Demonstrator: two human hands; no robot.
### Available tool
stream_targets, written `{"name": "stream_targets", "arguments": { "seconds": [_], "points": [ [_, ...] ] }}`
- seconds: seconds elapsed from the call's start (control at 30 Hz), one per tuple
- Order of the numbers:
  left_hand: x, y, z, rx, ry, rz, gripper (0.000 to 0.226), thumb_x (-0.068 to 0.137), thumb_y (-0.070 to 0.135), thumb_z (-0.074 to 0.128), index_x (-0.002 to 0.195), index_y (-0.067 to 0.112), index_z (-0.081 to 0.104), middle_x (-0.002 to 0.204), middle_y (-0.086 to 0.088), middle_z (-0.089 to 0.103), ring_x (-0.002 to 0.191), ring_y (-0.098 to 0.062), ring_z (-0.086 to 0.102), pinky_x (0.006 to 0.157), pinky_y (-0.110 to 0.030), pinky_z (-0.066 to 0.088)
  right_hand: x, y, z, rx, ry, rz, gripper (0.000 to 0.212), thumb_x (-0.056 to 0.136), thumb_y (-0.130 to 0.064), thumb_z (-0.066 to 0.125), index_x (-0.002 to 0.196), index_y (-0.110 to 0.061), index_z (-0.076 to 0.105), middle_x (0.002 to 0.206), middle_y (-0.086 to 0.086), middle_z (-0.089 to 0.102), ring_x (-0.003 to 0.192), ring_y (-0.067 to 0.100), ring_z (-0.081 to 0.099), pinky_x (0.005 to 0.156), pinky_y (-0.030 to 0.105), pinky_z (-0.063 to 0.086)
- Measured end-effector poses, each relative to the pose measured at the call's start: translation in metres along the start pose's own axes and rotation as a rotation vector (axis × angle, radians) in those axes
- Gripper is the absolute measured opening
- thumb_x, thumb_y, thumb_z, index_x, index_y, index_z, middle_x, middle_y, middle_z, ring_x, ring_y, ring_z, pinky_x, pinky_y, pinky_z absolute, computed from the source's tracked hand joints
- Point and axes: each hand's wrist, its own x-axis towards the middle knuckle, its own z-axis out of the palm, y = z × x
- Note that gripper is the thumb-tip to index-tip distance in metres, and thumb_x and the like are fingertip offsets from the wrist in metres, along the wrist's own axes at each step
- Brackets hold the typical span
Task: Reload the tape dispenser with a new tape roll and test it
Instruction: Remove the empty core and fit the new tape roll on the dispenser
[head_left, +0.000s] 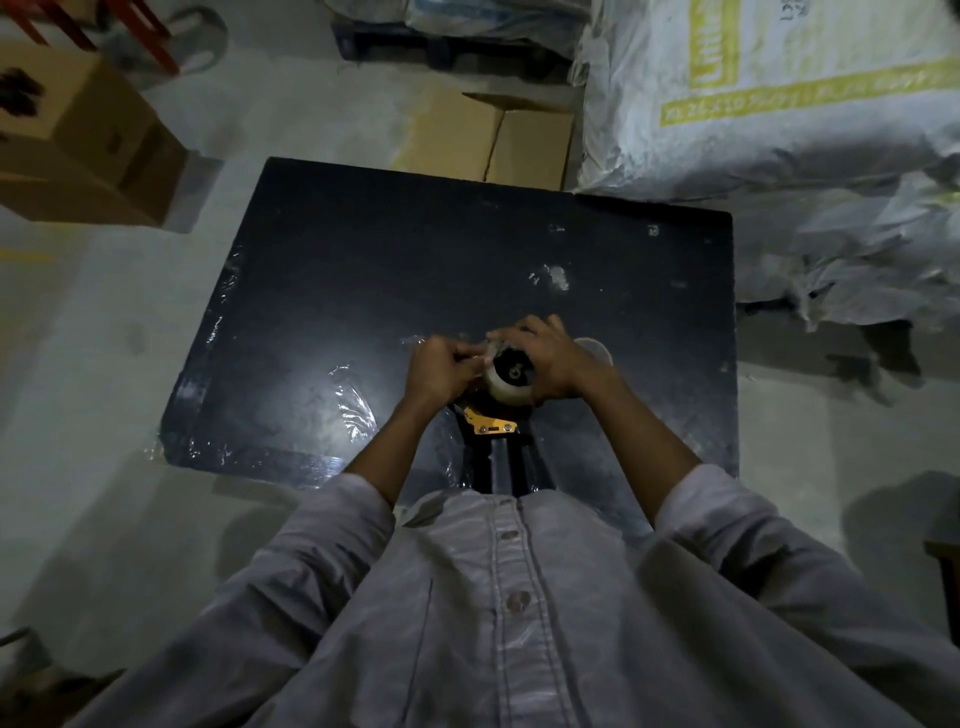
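Black table (363, 249), mostly bare, both hands at its near middle.
Right hand (556, 364) cups the tape roll (506, 387) on the dispenser (493, 431); left hand (436, 366) pinches clear tape. Dispenser handle is hidden.

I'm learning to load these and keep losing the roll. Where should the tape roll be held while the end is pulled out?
Probably as the right hand does: cup the tape roll by its curved outer rim from the right. The dispenser hub fills its core, and the left hand pinches the film on the left.
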Motion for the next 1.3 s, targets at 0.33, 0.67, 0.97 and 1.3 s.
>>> {"name": "stream_targets", "arguments": {
  "seconds": [0.33, 0.67, 0.97, 1.3],
  "points": [
    [0.009, -0.005, 0.0, -0.141, -0.014, -0.139, 0.018, 0.085, 0.024, 0.097, 0.101, 0.025, 0.09, 0.085, 0.006, 0.085, 0.071, -0.026, 0.08, 0.075, -0.051, 0.069, -0.016, 0.008, -0.008, 0.164, 0.011, 0.097, 0.138, 0.058, -0.032, 0.113, 0.175, -0.014, 0.041, 0.179, 0.008, 0.045, 0.165, 0.028, 0.044, 0.132, 0.036, 0.034],
    [0.004, 0.0, 0.002, -0.069, 0.002, -0.172, 0.021, 0.088, 0.022, 0.095, 0.108, 0.024, 0.089, 0.084, 0.003, 0.085, 0.065, -0.025, 0.081, 0.055, -0.034, 0.061, -0.025, -0.003, 0.001, 0.233, 0.097, 0.175, 0.138, 0.043, -0.021, 0.117, 0.166, -0.014, 0.055, 0.167, 0.009, 0.061, 0.155, 0.03, 0.057, 0.126, 0.04, 0.048],
    [0.009, 0.005, 0.004, -0.01, 0.028, -0.157, 0.021, 0.09, 0.016, 0.092, 0.111, 0.013, 0.087, 0.096, -0.001, 0.086, 0.056, -0.018, 0.076, 0.068, -0.039, 0.07, -0.024, -0.01, 0.007, 0.252, 0.141, 0.222, 0.136, 0.043, -0.02, 0.117, 0.165, -0.012, 0.057, 0.164, 0.011, 0.064, 0.151, 0.032, 0.061, 0.123, 0.043, 0.053],
    [0.015, 0.006, -0.007, -0.203, -0.102, -0.238, 0.021, 0.091, 0.018, 0.091, 0.111, 0.011, 0.087, 0.092, -0.01, 0.086, 0.078, -0.032, 0.082, 0.062, -0.045, 0.064, -0.02, -0.007, 0.009, 0.271, 0.106, 0.22, 0.136, 0.053, -0.024, 0.115, 0.171, -0.015, 0.048, 0.172, 0.008, 0.055, 0.158, 0.03, 0.054, 0.127, 0.045, 0.047]
  ]
}}
